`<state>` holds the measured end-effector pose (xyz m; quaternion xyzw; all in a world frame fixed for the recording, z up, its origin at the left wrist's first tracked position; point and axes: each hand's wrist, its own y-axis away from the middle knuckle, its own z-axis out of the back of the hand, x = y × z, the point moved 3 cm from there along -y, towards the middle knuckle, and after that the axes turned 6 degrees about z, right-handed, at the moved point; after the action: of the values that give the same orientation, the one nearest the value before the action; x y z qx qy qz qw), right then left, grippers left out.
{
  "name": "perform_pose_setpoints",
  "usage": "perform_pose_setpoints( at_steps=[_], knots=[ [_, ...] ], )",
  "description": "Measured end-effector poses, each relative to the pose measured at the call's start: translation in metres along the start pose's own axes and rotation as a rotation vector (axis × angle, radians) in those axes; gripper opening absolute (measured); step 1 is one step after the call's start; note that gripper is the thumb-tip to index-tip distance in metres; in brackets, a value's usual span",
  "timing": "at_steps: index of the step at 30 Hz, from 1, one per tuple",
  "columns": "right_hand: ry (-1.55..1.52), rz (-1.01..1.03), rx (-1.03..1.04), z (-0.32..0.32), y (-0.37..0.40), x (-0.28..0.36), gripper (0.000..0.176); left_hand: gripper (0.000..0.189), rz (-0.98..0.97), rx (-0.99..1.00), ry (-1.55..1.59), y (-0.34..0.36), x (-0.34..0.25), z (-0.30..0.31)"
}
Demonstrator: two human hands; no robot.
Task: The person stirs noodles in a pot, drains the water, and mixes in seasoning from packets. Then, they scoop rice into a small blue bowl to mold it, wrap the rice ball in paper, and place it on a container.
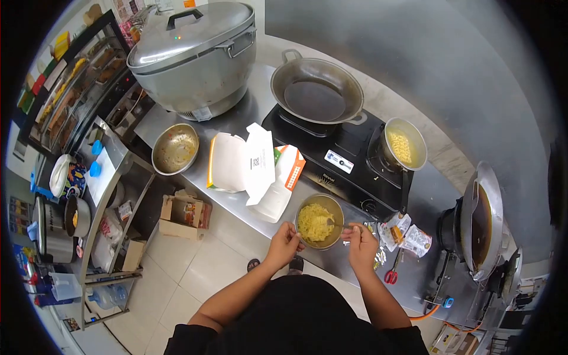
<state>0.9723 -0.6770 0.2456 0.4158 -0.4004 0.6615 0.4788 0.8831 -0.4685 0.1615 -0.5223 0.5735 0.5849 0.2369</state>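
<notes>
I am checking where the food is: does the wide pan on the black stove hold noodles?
No, the wide pan shows only a bare dark bottom; noodles sit in the small pot beside it.

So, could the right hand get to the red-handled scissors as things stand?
Probably yes. The scissors lie on the counter just beside the right hand, nothing between them. But that hand's grip is busy with a utensil resting in the noodle bowl, so it would need freeing first.
</notes>
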Motion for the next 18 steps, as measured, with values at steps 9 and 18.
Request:
perform_pose_setpoints(
  at_steps=[9,18],
  knots=[
    [-0.051,-0.324,-0.043,0.009,-0.032,-0.061,0.024,0.009,-0.002,-0.009,0.042,-0.002,0.012,0.007],
    [0.089,0.093,0.086,-0.005,-0.042,-0.04,0.025,0.009,-0.028,0.024,-0.041,0.004,0.001,0.005]
  ],
)
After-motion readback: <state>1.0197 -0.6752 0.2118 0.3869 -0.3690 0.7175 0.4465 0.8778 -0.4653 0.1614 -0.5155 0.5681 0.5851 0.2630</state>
